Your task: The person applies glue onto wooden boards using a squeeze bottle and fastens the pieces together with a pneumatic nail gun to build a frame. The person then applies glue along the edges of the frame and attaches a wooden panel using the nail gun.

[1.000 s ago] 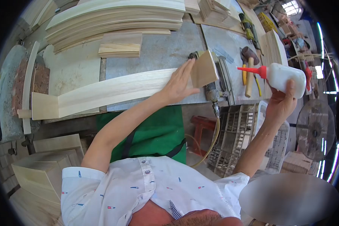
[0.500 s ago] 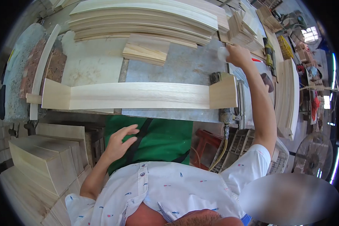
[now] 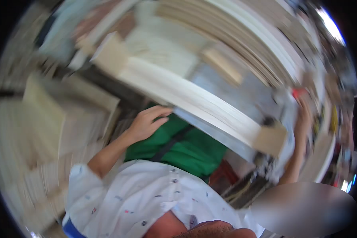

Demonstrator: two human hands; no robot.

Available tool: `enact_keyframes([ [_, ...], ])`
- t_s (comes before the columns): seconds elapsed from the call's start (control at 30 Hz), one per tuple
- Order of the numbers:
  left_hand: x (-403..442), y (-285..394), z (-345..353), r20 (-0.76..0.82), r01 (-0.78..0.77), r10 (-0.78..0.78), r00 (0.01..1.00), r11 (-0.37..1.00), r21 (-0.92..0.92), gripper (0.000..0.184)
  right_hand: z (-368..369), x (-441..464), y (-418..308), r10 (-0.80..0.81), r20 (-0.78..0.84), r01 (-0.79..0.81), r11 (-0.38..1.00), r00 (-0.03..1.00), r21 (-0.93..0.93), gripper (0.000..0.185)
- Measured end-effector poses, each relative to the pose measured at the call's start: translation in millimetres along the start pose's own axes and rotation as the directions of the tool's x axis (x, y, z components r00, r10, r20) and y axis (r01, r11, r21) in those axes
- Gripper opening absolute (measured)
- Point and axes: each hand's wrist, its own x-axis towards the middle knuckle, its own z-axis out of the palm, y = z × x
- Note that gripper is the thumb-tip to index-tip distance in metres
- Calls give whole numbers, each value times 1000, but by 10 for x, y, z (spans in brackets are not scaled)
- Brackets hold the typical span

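A pale wooden three-sided frame point(image 3: 194, 97), one long board with a short end piece point(image 3: 270, 139) at each end, lies along the near edge of the workbench. My left hand point(image 3: 150, 122) is just in front of that edge, above green cloth point(image 3: 178, 144), fingers stretched out and holding nothing. Far to the right, my right hand point(image 3: 303, 109) is blurred. Its fingers seem closed at a red item point(image 3: 298, 93) beside a whitish shape point(image 3: 283, 96). I cannot make out what it grips.
Long boards point(image 3: 230, 35) are stacked at the back of the bench, with a short wood block point(image 3: 222, 65) in front of them. Stacked panels point(image 3: 47, 115) stand at the left. A metal tool with a hose point(image 3: 263, 162) sits below the frame's right end.
The view has swung round, so the bench now slants down to the right and blurs. My right hand, earlier around a whitish item, is now by a red one. My left hand is nearer the bench edge.
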Motion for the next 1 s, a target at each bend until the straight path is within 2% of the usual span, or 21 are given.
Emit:
enact_keyframes([
  [0.03,32,-29,-92,-59,9,-8,998,1000,14,25,-36,-266,164,87,-54,-74,975,995,212,39],
  [0.1,89,-132,-269,-295,57,-49,954,998,18,19,-306,-767,-18,346,27,-347,932,938,108,40],
  [0.13,99,-177,-369,-396,81,-63,916,996,29,20,-397,-1038,-38,355,74,-362,922,932,136,39],
  [0.17,116,-228,-461,-480,95,-68,875,995,33,20,-485,-1206,-264,430,173,-460,859,886,224,42],
  [0.23,174,-379,-620,-526,84,-32,850,994,76,20,-490,-1570,-542,473,296,-557,678,830,480,47],
  [0.33,295,-563,-742,-540,45,27,841,992,120,21,-470,-1729,-959,447,494,-661,584,746,471,50],
  [0.43,420,-692,-805,-534,-1,90,841,986,165,22,-183,-1690,-1190,460,464,-653,532,757,539,49],
  [0.47,454,-724,-822,-531,-12,106,840,984,177,23,-69,-1652,-1217,491,400,-633,572,774,522,42],
  [0.57,569,-794,-906,-492,-21,129,861,975,219,25,220,-1604,-1164,619,293,-678,588,728,442,34],
  [0.67,735,-954,-982,-493,-61,185,850,965,256,26,378,-1556,-1152,585,187,-605,691,790,395,30],
  [0.77,847,-992,-1092,-466,-23,164,869,956,293,26,459,-1457,-1211,582,208,-601,642,786,475,28],
  [1.0,876,-1090,-1193,-505,-14,183,843,948,319,25,610,-1312,-1197,536,158,-531,666,829,525,26],
])
